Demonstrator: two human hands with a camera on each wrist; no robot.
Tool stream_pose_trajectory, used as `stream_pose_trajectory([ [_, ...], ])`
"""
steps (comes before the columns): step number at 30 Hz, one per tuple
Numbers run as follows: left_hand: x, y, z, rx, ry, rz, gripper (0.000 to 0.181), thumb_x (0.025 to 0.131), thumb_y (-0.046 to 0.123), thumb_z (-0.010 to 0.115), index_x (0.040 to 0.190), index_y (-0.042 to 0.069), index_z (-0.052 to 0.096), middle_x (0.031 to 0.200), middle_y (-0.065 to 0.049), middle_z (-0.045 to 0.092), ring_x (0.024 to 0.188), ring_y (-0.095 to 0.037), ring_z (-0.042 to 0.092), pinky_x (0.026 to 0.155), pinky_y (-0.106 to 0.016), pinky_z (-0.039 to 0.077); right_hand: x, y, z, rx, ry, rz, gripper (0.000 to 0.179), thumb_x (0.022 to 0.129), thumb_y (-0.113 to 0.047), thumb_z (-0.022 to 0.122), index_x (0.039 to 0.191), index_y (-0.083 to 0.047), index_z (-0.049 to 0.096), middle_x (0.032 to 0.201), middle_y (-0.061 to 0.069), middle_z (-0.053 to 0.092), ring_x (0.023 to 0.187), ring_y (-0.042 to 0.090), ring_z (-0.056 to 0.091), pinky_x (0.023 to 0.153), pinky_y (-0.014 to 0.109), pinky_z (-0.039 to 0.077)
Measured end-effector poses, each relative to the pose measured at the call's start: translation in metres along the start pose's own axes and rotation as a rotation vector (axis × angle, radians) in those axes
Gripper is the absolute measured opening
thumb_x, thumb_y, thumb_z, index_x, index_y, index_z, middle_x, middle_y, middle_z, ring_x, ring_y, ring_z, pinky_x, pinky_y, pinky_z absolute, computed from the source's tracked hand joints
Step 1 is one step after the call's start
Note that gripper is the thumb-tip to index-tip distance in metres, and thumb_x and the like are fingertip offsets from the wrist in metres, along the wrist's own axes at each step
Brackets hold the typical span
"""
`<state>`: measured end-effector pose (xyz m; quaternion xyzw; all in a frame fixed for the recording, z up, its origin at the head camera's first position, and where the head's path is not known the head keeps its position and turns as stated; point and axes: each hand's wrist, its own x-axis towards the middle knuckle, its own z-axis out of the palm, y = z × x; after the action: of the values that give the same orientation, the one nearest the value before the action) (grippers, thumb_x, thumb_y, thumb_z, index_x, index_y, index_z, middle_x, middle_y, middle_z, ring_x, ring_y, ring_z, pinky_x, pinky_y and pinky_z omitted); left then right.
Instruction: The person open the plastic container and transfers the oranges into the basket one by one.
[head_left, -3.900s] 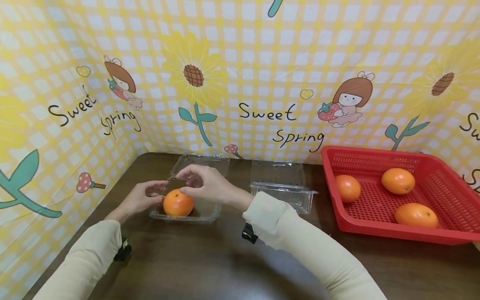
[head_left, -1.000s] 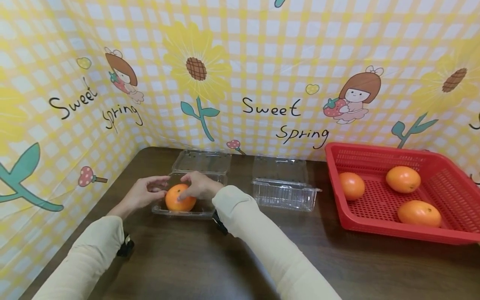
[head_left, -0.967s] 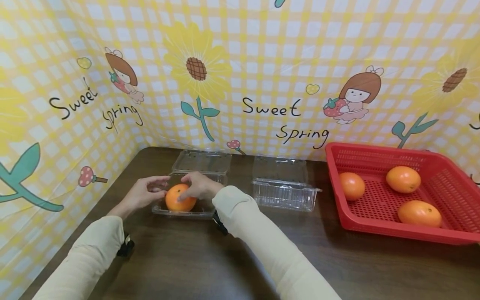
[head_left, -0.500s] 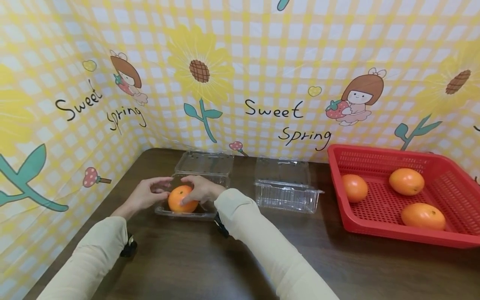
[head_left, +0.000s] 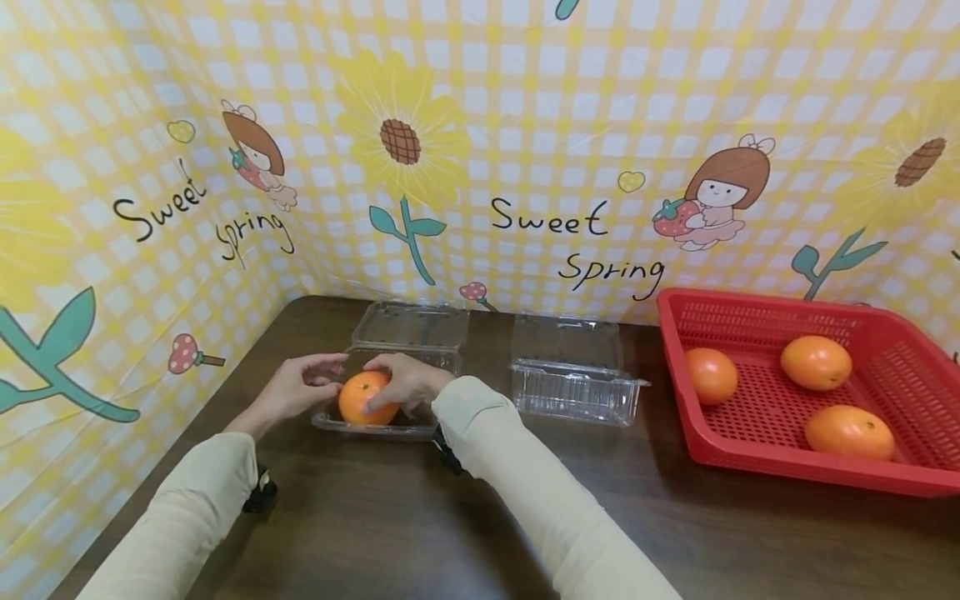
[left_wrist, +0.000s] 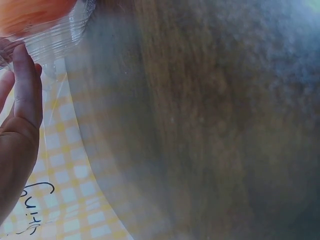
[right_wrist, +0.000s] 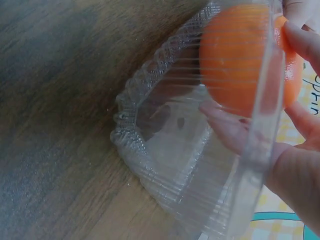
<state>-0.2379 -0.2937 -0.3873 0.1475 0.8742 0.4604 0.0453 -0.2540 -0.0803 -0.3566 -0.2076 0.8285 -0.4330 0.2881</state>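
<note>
An orange (head_left: 358, 407) sits at the left end of a clear plastic clamshell box (head_left: 375, 431), whose lid (head_left: 408, 323) is folded back toward the wall. My right hand (head_left: 411, 382) holds the orange from its right side, thumb in front and fingers behind. In the right wrist view, fingers show through the ribbed box wall (right_wrist: 170, 150), below the orange (right_wrist: 235, 60). My left hand (head_left: 288, 390) is at the box's left end, thumb near the orange and fingers apart. In the left wrist view, a fairly straight finger of the left hand (left_wrist: 25, 105) touches the box's side.
A second clear clamshell (head_left: 573, 392) stands with its lid up, right of the first. Farther right, a red plastic basket (head_left: 795, 471) contains three oranges. A yellow checked cloth (head_left: 465, 167) hangs behind and to the left of the brown table (head_left: 360, 525).
Since the oldest frame, my right hand has come down from above the orange to around its right side. The left hand stays at the box's left end. Little differs over the last second.
</note>
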Motion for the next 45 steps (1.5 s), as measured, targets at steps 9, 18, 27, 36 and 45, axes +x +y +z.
stream_pose_trajectory([
  [9,0.0011,-0.0012,0.0006,-0.001,0.0,0.008,0.048,0.08,-0.004,0.058,0.124,-0.011,0.042,0.111,-0.031,0.05,0.087,-0.027,0.059,0.065,-0.025,0.052,0.0002,-0.0003,-0.002,-0.141,0.03,-0.053,0.061,0.069,-0.02,0.076,0.12,-0.009,0.043,0.104,0.003,0.048,0.087,0.013,0.047,0.069,0.022,0.044],
  [18,0.0021,-0.0011,0.0005,-0.008,0.003,0.017,0.047,0.079,-0.005,0.058,0.124,-0.011,0.042,0.111,-0.032,0.05,0.085,-0.024,0.06,0.065,-0.024,0.052,0.0023,0.0018,-0.0015,-0.141,0.058,-0.057,0.059,0.066,-0.019,0.078,0.112,-0.008,0.043,0.094,0.0,0.048,0.085,0.012,0.047,0.076,0.019,0.041],
  [27,0.0017,-0.0009,0.0003,0.003,0.005,0.012,0.047,0.08,-0.003,0.058,0.124,-0.01,0.043,0.111,-0.031,0.051,0.086,-0.026,0.06,0.065,-0.024,0.051,0.0001,0.0009,-0.0002,-0.145,0.074,-0.061,0.058,0.066,-0.018,0.078,0.11,-0.009,0.043,0.095,0.0,0.047,0.085,0.012,0.047,0.078,0.019,0.04],
  [36,0.0004,-0.0002,-0.0005,-0.011,-0.004,0.015,0.047,0.081,-0.003,0.058,0.125,-0.009,0.043,0.111,-0.03,0.051,0.086,-0.024,0.06,0.066,-0.024,0.051,0.0013,0.001,0.0013,-0.198,0.078,-0.098,0.062,0.065,-0.017,0.078,0.117,-0.009,0.046,0.105,0.002,0.051,0.089,0.011,0.048,0.077,0.016,0.039],
  [45,0.0005,-0.0002,-0.0005,-0.016,-0.003,0.013,0.047,0.081,-0.003,0.058,0.125,-0.009,0.043,0.111,-0.03,0.051,0.087,-0.025,0.06,0.066,-0.024,0.051,0.001,0.0026,0.0003,-0.257,0.075,-0.124,0.064,0.064,-0.02,0.079,0.119,-0.011,0.048,0.107,0.003,0.052,0.089,0.01,0.048,0.073,0.016,0.039],
])
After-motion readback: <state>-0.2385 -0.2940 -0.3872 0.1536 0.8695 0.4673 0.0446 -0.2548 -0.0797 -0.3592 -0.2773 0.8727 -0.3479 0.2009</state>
